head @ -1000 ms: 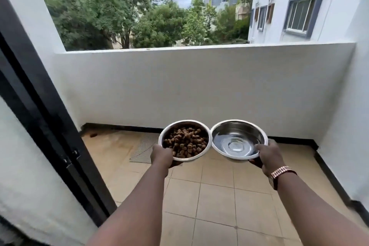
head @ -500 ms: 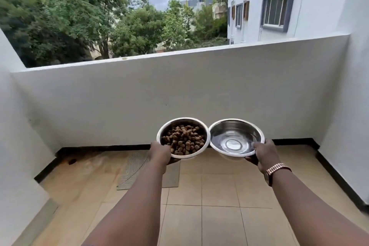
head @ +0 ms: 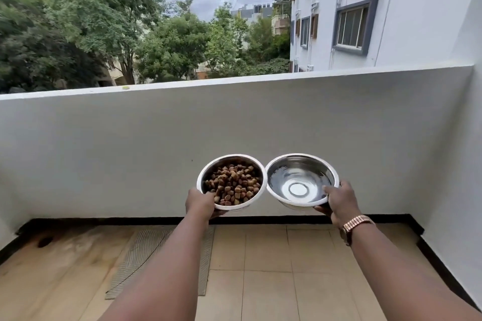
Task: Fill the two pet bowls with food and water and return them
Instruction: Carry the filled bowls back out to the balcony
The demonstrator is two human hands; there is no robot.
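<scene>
Left hand gripped near rim of kibble bowl; right hand gripped near rim of water bowl, thumb over edge. Both steel bowls were held level, side by side, rims touching or nearly so, at arm's length above balcony floor. Grey mat lay on tiles below and left of bowls, under left forearm, near parapet wall. Judgement: if mat was set-down spot, both bowls needed lowering down and leftward; left hand nearer. Spill risk lay with water bowl.
</scene>
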